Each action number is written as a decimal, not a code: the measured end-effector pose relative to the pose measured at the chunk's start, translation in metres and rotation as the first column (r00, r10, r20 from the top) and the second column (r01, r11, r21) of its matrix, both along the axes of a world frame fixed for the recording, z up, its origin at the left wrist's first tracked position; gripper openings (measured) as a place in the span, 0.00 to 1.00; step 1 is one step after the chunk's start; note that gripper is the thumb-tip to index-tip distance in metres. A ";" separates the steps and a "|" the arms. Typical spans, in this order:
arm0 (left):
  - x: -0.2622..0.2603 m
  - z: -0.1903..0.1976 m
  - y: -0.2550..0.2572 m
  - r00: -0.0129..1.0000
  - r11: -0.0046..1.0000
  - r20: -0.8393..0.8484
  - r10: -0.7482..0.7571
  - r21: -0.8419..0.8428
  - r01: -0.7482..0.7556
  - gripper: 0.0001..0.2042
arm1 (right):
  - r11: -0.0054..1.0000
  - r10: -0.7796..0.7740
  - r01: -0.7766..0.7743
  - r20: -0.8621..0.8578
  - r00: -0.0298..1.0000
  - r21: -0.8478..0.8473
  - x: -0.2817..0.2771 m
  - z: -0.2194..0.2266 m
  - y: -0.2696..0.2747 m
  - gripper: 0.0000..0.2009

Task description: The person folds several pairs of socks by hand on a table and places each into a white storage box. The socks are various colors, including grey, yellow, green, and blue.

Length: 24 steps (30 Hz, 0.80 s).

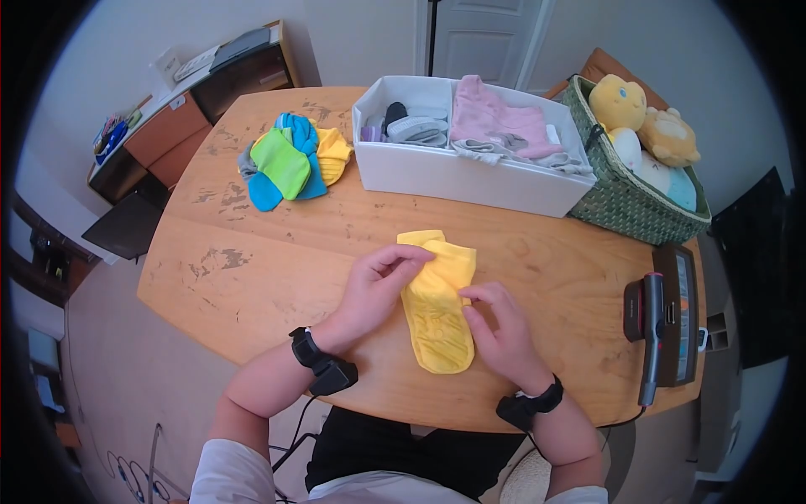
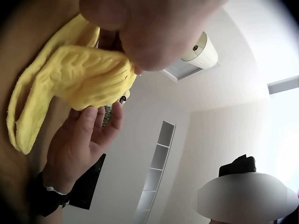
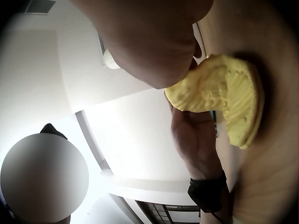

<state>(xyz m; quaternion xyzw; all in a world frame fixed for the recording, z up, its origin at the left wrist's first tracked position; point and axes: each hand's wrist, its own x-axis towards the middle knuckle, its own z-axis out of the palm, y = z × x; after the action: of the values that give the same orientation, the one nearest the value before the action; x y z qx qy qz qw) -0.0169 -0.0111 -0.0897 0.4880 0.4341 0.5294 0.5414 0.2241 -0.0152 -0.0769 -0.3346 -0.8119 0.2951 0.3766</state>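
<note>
A pair of yellow socks [image 1: 441, 336], laid one over the other, lies on the wooden table before the person, toes toward the body. The left hand [image 1: 379, 286] pinches the upper left part near the cuffs between thumb and fingers. At the right edge, the right hand [image 1: 502, 329] pinches the fabric with thumb and index finger. In the left wrist view the yellow fabric [image 2: 88, 77] is raised and wrinkled between both hands, with the right hand [image 2: 77, 144] at its lower edge. The right wrist view shows the bunched fabric [image 3: 210, 88] and the left hand [image 3: 196, 140] beyond.
A pile of green, blue, yellow and grey socks [image 1: 284, 164] lies at the back left. Behind the yellow socks stands a white divided box [image 1: 470, 185] with folded clothes. A green basket [image 1: 621, 197] holds plush toys. A dark device [image 1: 653, 328] stands at the right edge.
</note>
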 end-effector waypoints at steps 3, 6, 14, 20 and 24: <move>0.001 0.004 0.000 0.997 0.999 0.067 -0.034 -0.023 0.035 0.11 | 0.999 -0.038 0.037 -0.057 0.998 -0.010 -0.009 0.006 -0.004 0.22; 0.002 0.014 -0.003 0.977 0.987 0.153 -0.151 -0.029 0.157 0.16 | 0.991 -0.119 0.111 -0.104 0.987 -0.080 -0.009 0.006 -0.006 0.20; 0.003 0.015 -0.012 0.787 0.922 -0.617 -0.002 0.303 0.240 0.18 | 0.973 -0.221 0.226 -0.105 0.970 0.040 0.002 -0.001 0.000 0.14; 0.005 0.015 -0.014 0.933 0.974 -0.304 -0.193 0.057 0.220 0.11 | 0.951 -0.199 0.159 -0.132 0.971 -0.265 0.003 -0.008 -0.006 0.12; 0.006 0.017 -0.013 0.954 0.953 -0.101 -0.281 -0.148 0.265 0.11 | 0.935 -0.185 0.124 -0.160 0.970 -0.331 0.000 -0.009 -0.004 0.14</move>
<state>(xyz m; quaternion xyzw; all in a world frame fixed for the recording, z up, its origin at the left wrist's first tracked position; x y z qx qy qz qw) -0.0111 -0.0238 -0.0728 0.5376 0.4286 0.3889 0.6133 0.2244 -0.0194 -0.0863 -0.4246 -0.6852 0.4221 0.4147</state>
